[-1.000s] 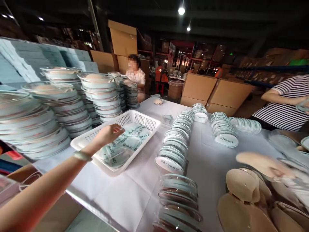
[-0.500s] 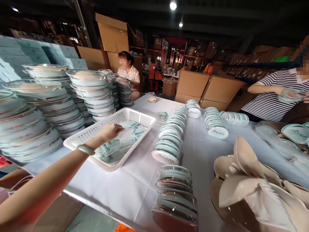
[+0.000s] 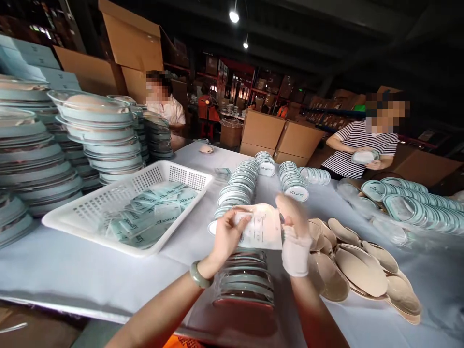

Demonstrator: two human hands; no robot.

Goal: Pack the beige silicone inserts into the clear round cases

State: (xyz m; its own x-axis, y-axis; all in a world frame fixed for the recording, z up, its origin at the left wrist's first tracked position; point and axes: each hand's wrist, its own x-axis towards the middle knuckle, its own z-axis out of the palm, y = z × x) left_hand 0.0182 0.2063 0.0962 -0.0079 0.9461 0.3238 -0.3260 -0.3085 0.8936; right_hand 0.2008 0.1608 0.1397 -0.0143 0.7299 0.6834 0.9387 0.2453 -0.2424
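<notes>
My left hand (image 3: 226, 238), with a bangle on its wrist, pinches a flat white printed packet (image 3: 263, 233) in front of me. My right hand (image 3: 296, 249), in a white glove, is closed on a beige stick-on bra (image 3: 293, 215), partly blurred; one cup shows above the hand and a beige edge behind the packet. Below my hands stands a row of clear round cases (image 3: 244, 285). At the left is a white perforated basket (image 3: 174, 244) with several teal and white packets (image 3: 143, 222). More beige bra cups (image 3: 362, 270) lie piled right of my right hand.
Tall stacks of filled clear cases (image 3: 105, 140) stand at the left. Rows of round lidded cases (image 3: 237, 181) run down the middle of the white table (image 3: 163, 285), with more at the right. Two people sit or stand beyond; cardboard boxes (image 3: 263, 128) are behind.
My left hand has left the basket and moved right with the packet. My right hand has lifted a beige bra from the pile and come leftward to meet it. The view has shifted right.
</notes>
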